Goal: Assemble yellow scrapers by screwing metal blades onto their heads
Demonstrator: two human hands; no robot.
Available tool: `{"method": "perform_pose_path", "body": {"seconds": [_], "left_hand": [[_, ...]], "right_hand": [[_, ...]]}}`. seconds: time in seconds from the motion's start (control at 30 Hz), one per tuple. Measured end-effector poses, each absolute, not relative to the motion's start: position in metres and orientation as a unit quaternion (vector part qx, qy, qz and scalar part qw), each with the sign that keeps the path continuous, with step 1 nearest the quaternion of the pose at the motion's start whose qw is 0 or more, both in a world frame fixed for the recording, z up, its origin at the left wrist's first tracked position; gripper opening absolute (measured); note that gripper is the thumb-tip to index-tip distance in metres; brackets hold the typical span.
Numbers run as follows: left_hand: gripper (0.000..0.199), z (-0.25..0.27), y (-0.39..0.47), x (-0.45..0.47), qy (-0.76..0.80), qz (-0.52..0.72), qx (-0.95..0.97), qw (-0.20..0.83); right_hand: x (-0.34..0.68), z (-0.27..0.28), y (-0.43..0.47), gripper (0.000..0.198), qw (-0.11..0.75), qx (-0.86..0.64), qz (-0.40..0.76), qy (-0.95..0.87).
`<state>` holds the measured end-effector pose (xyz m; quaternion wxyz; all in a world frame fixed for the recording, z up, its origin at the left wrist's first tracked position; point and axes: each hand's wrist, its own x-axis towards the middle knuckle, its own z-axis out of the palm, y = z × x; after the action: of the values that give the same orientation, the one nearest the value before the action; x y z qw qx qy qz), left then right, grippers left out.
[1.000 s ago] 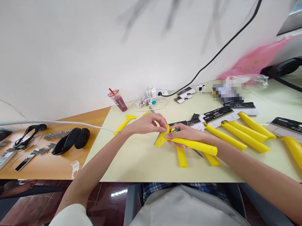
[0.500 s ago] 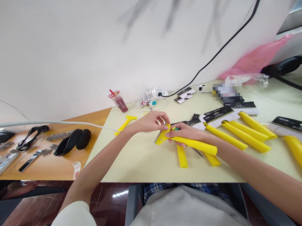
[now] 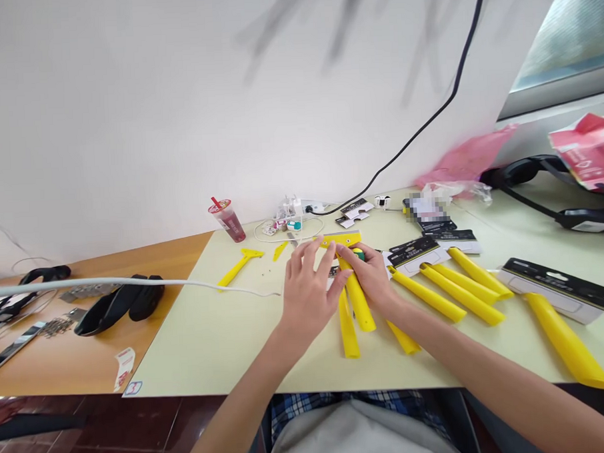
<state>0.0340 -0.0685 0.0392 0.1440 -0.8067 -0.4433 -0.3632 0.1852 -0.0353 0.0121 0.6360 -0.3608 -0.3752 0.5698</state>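
A yellow scraper [image 3: 358, 294] is between my two hands over the table, its wide head pointing away and its handle towards me. A metal blade edge with small screws shows along the head. My left hand [image 3: 307, 290] has its fingertips on the left side of the head and its thumb beside the handle. My right hand [image 3: 369, 273] grips the scraper from the right, near the neck. A green and yellow tool handle [image 3: 358, 253], perhaps a screwdriver's, is tucked in that same hand, mostly hidden. Beneath lie more yellow handles [image 3: 349, 331].
Several yellow handles [image 3: 428, 294] with black-and-white cards [image 3: 418, 249] lie right. Another yellow scraper [image 3: 240, 266] and a small yellow piece [image 3: 280, 250] lie left. A drink cup [image 3: 228, 221] and power strip [image 3: 294, 207] stand behind. A white cable [image 3: 174, 281] crosses the left.
The scraper has turned so its head points away and its handle towards me. My left hand has shifted down and round onto the scraper. The camera view has turned slightly right.
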Motion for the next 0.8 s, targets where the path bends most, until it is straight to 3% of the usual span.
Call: {"method": "perform_pose_path", "body": {"seconds": [0.17,0.3,0.4,0.5,0.67,0.8], "left_hand": [[0.063,0.035,-0.063,0.062,-0.469,-0.345,-0.801,0.137],[0.064,0.038,-0.058,0.071,-0.462,-0.372,-0.805,-0.026],[0.061,0.038,-0.051,0.074,-0.43,-0.42,-0.778,-0.182],[0.057,0.038,-0.042,0.077,-0.396,-0.489,-0.729,-0.268],[0.051,0.042,-0.034,0.081,-0.375,-0.596,-0.607,-0.369],[0.049,0.044,-0.033,0.078,-0.368,-0.647,-0.465,-0.479]], "right_hand": [[0.189,0.016,-0.037,0.045,0.682,-0.381,0.471,-0.409],[0.197,0.022,-0.037,0.045,0.676,-0.417,0.377,-0.476],[0.202,0.022,-0.033,0.041,0.642,-0.421,0.4,-0.501],[0.203,0.024,-0.026,0.041,0.613,-0.432,0.415,-0.515],[0.203,0.04,-0.016,0.045,0.578,-0.459,0.299,-0.605],[0.201,0.058,-0.011,0.038,0.447,-0.487,0.211,-0.72]]}}
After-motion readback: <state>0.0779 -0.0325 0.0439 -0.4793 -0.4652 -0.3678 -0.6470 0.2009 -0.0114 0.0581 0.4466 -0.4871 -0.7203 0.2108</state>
